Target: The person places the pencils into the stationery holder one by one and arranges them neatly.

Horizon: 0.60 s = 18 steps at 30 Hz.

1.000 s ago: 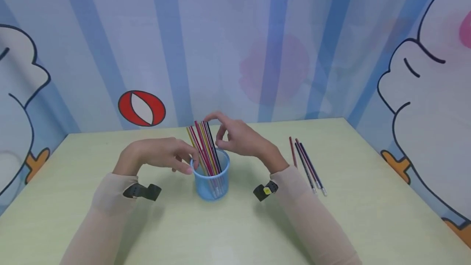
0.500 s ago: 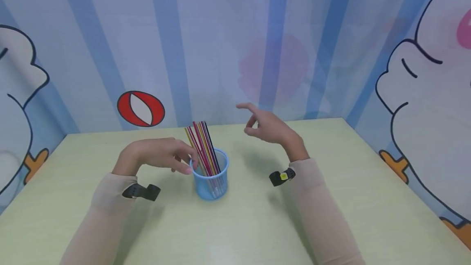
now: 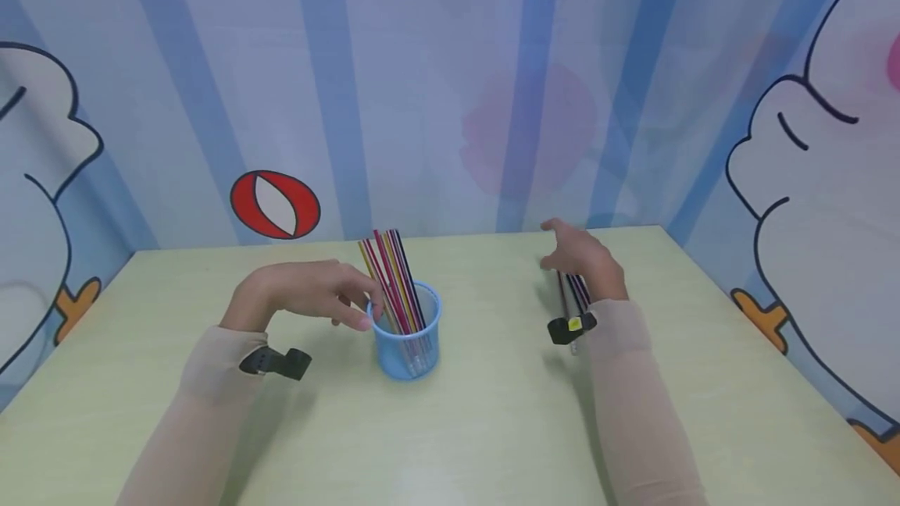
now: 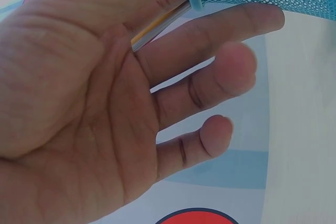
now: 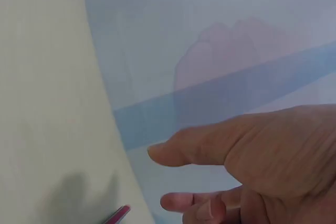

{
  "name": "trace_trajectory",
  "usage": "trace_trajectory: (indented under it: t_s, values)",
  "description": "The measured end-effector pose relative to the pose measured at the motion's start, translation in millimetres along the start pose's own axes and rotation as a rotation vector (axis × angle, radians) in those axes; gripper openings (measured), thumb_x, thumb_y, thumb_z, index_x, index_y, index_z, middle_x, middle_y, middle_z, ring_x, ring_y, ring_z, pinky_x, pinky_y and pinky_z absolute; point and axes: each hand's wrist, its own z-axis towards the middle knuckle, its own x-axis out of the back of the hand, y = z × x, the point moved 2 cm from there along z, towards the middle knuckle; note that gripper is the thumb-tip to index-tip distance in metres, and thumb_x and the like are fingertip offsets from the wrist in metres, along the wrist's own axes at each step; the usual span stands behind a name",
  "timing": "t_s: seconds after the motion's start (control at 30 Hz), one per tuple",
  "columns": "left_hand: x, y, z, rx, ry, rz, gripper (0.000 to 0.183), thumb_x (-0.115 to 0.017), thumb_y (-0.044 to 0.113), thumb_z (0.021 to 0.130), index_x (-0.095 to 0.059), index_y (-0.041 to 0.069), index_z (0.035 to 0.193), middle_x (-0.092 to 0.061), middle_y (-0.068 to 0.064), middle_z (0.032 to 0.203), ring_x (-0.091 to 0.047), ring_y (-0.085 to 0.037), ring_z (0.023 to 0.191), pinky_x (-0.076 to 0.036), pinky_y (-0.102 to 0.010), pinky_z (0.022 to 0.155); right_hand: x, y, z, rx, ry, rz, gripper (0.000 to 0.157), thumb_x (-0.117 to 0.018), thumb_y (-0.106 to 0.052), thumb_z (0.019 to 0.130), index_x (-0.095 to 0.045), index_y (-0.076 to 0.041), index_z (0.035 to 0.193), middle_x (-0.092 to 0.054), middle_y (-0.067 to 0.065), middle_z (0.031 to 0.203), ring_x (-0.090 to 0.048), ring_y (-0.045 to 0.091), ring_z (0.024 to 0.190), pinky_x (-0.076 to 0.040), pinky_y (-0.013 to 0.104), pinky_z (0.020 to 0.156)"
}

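Loosely curled left hand [image 3: 309,291] on cup [image 3: 408,358], wider right hand [image 3: 582,252] near loose pencils [image 3: 563,295].

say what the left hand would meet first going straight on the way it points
Most likely the blue mesh cup: its rim is right at the fingers of the left hand, though depth is unclear.

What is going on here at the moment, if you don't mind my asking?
A person is working with both hands at a pale table. The left grip holds a light-blue mesh cup by its rim. Several colored pencils stand in it, leaning to the left. The right grip holds nothing: its thumb and fingers are apart, over a few loose pencils that lie on the table, partly hidden in the head view and not yet in the cup.
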Motion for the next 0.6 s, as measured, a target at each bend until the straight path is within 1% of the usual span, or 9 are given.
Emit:
trace_trajectory:
  t_s: [0.03, 0.1, 0.13, 0.2, 0.27, 0.37, 0.5, 0.57, 0.6]
  values:
    - [0.2, 0.3, -0.1, 0.003, 0.000, 0.000, 0.009, -0.069, 0.020, 0.096, -0.067, 0.020, 0.104, -0.065, 0.003, 0.107, -0.064, -0.019, 0.103, -0.056, -0.047, 0.080, -2.1, 3, 1, -0.033, -0.013, -0.009, 0.069, -0.057, -0.018, 0.098, -0.024, -0.016, 0.158, -0.039, 0.024, 0.151, -0.055, 0.038, 0.105, -0.044, 0.053, 0.087]
    - [0.6, 0.6, -0.3, 0.011, 0.001, 0.001, 0.009, -0.069, 0.020, 0.096, -0.067, 0.020, 0.104, -0.065, 0.003, 0.107, -0.063, -0.019, 0.103, -0.056, -0.047, 0.080, -6.3, 8, 2, -0.077, -0.024, -0.023, 0.067, -0.055, -0.015, 0.096, -0.027, -0.014, 0.157, -0.038, 0.025, 0.152, -0.053, 0.037, 0.100, -0.042, 0.051, 0.082]
    - [0.3, 0.4, -0.2, 0.013, 0.000, 0.000, 0.009, -0.069, 0.020, 0.096, -0.067, 0.020, 0.104, -0.065, 0.003, 0.107, -0.063, -0.019, 0.103, -0.056, -0.047, 0.080, -9.2, 10, 2, -0.093, -0.029, -0.029, 0.066, -0.054, -0.014, 0.095, -0.029, -0.014, 0.156, -0.040, 0.025, 0.150, -0.052, 0.035, 0.095, -0.041, 0.049, 0.079]
    - [0.2, 0.2, 0.0, 0.010, -0.002, 0.001, 0.009, -0.069, 0.021, 0.096, -0.067, 0.020, 0.104, -0.065, 0.003, 0.107, -0.063, -0.019, 0.103, -0.056, -0.047, 0.080, -14.7, 13, 3, -0.113, -0.033, -0.052, 0.063, -0.052, -0.011, 0.093, -0.035, -0.013, 0.154, -0.042, 0.026, 0.149, -0.051, 0.034, 0.093, -0.039, 0.047, 0.076]
    - [0.4, 0.2, 0.2, 0.006, -0.003, 0.002, 0.008, -0.069, 0.021, 0.096, -0.067, 0.020, 0.104, -0.064, 0.003, 0.107, -0.063, -0.019, 0.103, -0.056, -0.047, 0.080, -19.8, 15, 4, -0.112, -0.037, -0.064, 0.060, -0.053, -0.010, 0.093, -0.039, -0.012, 0.152, -0.043, 0.026, 0.148, -0.053, 0.037, 0.103, -0.042, 0.047, 0.078]
    - [0.8, 0.4, 0.3, 0.006, -0.005, 0.000, 0.009, -0.069, 0.021, 0.096, -0.067, 0.020, 0.104, -0.064, 0.002, 0.107, -0.063, -0.019, 0.102, -0.056, -0.047, 0.080, -26.1, 16, 7, -0.099, -0.050, -0.083, 0.056, -0.053, -0.008, 0.093, -0.045, -0.012, 0.148, -0.045, 0.025, 0.145, -0.053, 0.038, 0.109, -0.043, 0.049, 0.083]
    - [1.0, 0.5, 0.2, 0.012, -0.008, 0.003, 0.009, -0.069, 0.021, 0.096, -0.066, 0.020, 0.105, -0.064, 0.003, 0.107, -0.063, -0.019, 0.102, -0.056, -0.042, 0.079, -31.9, 11, 11, -0.081, -0.070, -0.099, 0.056, -0.053, -0.007, 0.091, -0.048, -0.014, 0.146, -0.046, 0.021, 0.145, -0.051, 0.036, 0.111, -0.041, 0.051, 0.087]
    - [1.0, 0.6, 0.1, 0.014, -0.008, 0.007, 0.009, -0.069, 0.021, 0.096, -0.066, 0.020, 0.105, -0.065, 0.003, 0.108, -0.063, -0.019, 0.104, -0.056, -0.039, 0.078, -34.6, 5, 12, -0.071, -0.068, -0.110, 0.058, -0.055, -0.009, 0.090, -0.047, -0.016, 0.147, -0.047, 0.020, 0.146, -0.051, 0.036, 0.113, -0.042, 0.052, 0.089]
    - [1.0, 0.5, 0.0, 0.015, -0.007, 0.009, 0.009, -0.069, 0.022, 0.096, -0.066, 0.020, 0.105, -0.065, 0.003, 0.108, -0.063, -0.019, 0.104, -0.056, -0.038, 0.077, -36.2, 3, 13, -0.062, -0.067, -0.121, 0.059, -0.057, -0.010, 0.089, -0.047, -0.016, 0.147, -0.048, 0.019, 0.145, -0.052, 0.035, 0.112, -0.042, 0.052, 0.088]
